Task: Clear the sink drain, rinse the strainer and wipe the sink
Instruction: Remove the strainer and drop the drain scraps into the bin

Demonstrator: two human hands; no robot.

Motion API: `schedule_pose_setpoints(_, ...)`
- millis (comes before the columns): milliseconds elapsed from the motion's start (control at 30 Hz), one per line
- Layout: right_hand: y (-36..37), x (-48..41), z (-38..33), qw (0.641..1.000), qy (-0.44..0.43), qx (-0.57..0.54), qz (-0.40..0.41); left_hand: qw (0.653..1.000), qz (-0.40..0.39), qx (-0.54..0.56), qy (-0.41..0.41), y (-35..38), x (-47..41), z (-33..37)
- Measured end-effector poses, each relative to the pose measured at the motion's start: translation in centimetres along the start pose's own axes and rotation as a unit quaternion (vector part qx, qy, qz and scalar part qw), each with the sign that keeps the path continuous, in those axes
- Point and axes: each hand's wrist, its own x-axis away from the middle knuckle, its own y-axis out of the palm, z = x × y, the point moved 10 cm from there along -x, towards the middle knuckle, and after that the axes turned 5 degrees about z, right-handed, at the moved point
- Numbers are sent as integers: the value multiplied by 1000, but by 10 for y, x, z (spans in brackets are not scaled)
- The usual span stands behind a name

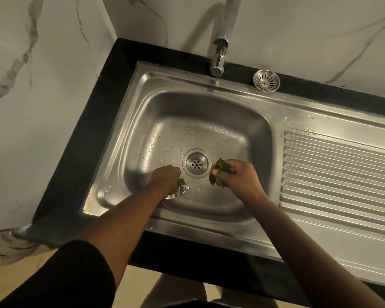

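two hands point(165, 177) point(237, 174) grip leaves point(223, 165) beside the drain point(196, 163).

L hand point(166, 177), R hand point(237, 174): fingers point(227, 168) curled

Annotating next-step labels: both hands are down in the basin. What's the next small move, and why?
Probably lift both hands out and bin the debris. The right hand grips green leaves beside the drain, the left hand grips a foil scrap, the drain looks bare, and the strainer sits out behind the basin.
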Motion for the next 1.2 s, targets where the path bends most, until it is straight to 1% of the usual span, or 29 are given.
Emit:
schedule_pose_setpoints(67, -10, 12, -2, 1000, -1, -13, 9, 1000, 5, 15, -8, -7, 1, 4)
schedule_pose_setpoints(167, -21, 26, 0, 999, 7, -30, 14, 1000, -12, 28, -2, -8, -1, 16)
schedule_pose_setpoints(267, -26, 35, 5, 999, 12, -40, 14, 998, -61, 5, 0, 2, -1, 21)
schedule_pose_setpoints(333, -29, 39, 8, 999, 14, -44, 17, 995, -96, -3, -25, 9, 0, 14)
schedule_pose_setpoints(367, -30, 41, 9, 999, 14, -44, 19, 995, -95, -3, -44, 8, 0, 8)
schedule_pose_setpoints(433, -31, 45, 11, 999, 15, -48, 21, 996, -59, -2, -71, -1, -3, -1)
schedule_pose_setpoints(500, -31, 47, 12, 998, 18, -55, 21, 996, -26, -2, -79, -9, -5, -4)
schedule_pose_setpoints(567, -30, 47, 12, 998, 18, -54, 20, 996, -20, -7, -86, -13, -6, -4)
schedule_pose_setpoints(633, -28, 48, 12, 998, 19, -54, 20, 996, -35, -15, -86, -14, -6, -3)
schedule_pose_setpoints(700, -27, 48, 11, 998, 20, -61, 18, 996, -57, -15, -69, -11, -7, 1)
schedule_pose_setpoints(800, -25, 47, 8, 998, 20, -63, 14, 997, -72, -9, -11, -2, -5, 14)
schedule_pose_setpoints(900, -22, 47, 7, 998, 21, -65, 8, 997, -51, -5, 54, 8, -2, 27)
schedule_pose_setpoints(1000, -19, 48, 5, 998, 18, -58, 5, 991, -34, -46, 117, 14, 2, 39)
schedule_pose_setpoints(1100, -23, 50, 4, 998, 16, -66, 16, 986, -27, -81, 143, 15, 6, 48)
schedule_pose_setpoints(1200, -24, 53, 6, 997, 19, -70, 19, 986, -37, -98, 133, 17, 10, 52)
